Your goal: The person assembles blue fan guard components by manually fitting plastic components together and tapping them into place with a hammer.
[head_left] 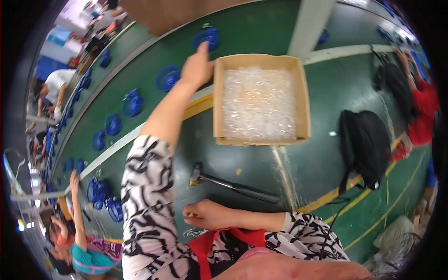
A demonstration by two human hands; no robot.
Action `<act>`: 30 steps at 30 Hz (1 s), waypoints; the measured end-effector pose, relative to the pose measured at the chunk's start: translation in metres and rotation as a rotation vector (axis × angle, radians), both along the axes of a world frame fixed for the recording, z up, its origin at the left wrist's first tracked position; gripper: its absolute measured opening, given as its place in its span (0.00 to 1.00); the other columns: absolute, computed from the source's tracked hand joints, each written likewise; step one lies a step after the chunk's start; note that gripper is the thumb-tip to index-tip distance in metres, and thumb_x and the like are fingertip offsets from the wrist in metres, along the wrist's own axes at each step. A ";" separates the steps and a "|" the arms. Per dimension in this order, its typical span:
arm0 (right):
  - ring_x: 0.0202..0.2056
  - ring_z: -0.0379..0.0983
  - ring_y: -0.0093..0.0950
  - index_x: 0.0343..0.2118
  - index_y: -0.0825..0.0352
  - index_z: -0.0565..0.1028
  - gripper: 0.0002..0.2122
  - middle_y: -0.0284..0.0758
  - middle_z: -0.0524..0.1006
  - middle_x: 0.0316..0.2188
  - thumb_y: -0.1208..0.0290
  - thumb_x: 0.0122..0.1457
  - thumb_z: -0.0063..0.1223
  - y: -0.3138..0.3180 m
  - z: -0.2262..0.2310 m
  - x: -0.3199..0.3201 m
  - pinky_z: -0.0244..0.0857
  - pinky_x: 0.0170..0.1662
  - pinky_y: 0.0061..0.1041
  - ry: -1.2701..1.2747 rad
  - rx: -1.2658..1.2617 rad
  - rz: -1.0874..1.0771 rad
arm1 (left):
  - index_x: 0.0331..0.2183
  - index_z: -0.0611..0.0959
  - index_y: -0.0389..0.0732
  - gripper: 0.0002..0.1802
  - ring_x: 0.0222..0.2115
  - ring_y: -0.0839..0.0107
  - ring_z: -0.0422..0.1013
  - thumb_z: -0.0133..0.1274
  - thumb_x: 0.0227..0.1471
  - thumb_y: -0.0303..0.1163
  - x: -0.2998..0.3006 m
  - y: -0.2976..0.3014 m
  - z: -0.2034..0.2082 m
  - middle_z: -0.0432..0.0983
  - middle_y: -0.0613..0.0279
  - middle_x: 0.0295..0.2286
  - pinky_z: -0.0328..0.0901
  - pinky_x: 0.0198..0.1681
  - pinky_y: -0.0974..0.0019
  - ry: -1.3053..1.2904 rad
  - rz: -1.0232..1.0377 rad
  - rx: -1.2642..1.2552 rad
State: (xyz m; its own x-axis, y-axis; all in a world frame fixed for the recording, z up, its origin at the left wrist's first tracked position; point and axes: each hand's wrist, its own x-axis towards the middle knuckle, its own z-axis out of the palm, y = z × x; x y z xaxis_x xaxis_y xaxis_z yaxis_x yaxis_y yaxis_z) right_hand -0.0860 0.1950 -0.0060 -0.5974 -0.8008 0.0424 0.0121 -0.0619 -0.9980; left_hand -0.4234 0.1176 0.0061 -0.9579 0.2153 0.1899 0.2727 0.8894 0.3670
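Closest to the camera, the right hand (205, 214) lies low on the green table (261, 163), near the person's body and the red apron strap (219, 239). Its arm, in a black and white striped sleeve (308, 233), comes in from the right and lies flat across the front. The fingers are curled in loosely, and I cannot tell if they pinch anything.

Just past that hand, a hammer (233, 184) lies on the table by itself. Its head points left and its dark handle runs off to the right. No hand touches it.

A bit farther is a cardboard box (303, 93) full of small clear shiny bits. A black bag (366, 149) sits on the table to the right of it.

The left arm is stretched out long, up and away from the body. The left hand (197, 67) is at the box's top left corner, fingers held together and pointing away, reaching toward a round blue part (206, 38) on the belt. I cannot tell if it touches it.

More blue round parts (133, 102) sit in a row along the belt. Other people work far off on the left and right.
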 end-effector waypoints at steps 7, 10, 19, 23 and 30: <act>0.26 0.76 0.33 0.36 0.73 0.72 0.09 0.44 0.77 0.24 0.70 0.59 0.52 0.015 0.022 -0.014 0.68 0.32 0.30 -0.190 0.020 0.097 | 0.38 0.79 0.33 0.21 0.40 0.46 0.74 0.62 0.43 0.37 -0.038 0.030 -0.023 0.78 0.42 0.35 0.68 0.45 0.53 -0.009 0.116 0.110; 0.25 0.75 0.30 0.37 0.73 0.73 0.10 0.43 0.77 0.24 0.70 0.59 0.53 0.010 0.013 -0.009 0.68 0.32 0.29 -0.256 0.008 0.098 | 0.37 0.79 0.33 0.20 0.36 0.48 0.75 0.61 0.44 0.36 -0.015 0.028 -0.016 0.79 0.44 0.32 0.69 0.42 0.55 0.067 0.096 0.214; 0.29 0.77 0.27 0.41 0.73 0.74 0.12 0.41 0.79 0.28 0.71 0.59 0.52 0.006 0.006 -0.008 0.70 0.34 0.26 -0.331 0.090 0.102 | 0.36 0.72 0.36 0.15 0.29 0.54 0.78 0.58 0.47 0.29 0.079 -0.101 0.015 0.80 0.48 0.27 0.71 0.34 0.56 0.297 0.267 0.394; 0.28 0.75 0.23 0.43 0.74 0.73 0.12 0.38 0.79 0.30 0.71 0.61 0.51 0.003 0.006 -0.008 0.70 0.34 0.24 -0.393 0.132 0.109 | 0.38 0.69 0.36 0.18 0.29 0.53 0.78 0.58 0.46 0.26 0.112 -0.174 0.008 0.80 0.49 0.28 0.71 0.34 0.57 0.357 0.388 0.251; 0.26 0.74 0.20 0.45 0.74 0.72 0.13 0.37 0.79 0.30 0.70 0.61 0.50 0.002 0.002 -0.010 0.70 0.31 0.22 -0.434 0.150 0.109 | 0.38 0.69 0.33 0.18 0.31 0.55 0.78 0.58 0.47 0.28 0.147 -0.275 0.002 0.80 0.49 0.28 0.71 0.35 0.57 0.497 0.619 0.264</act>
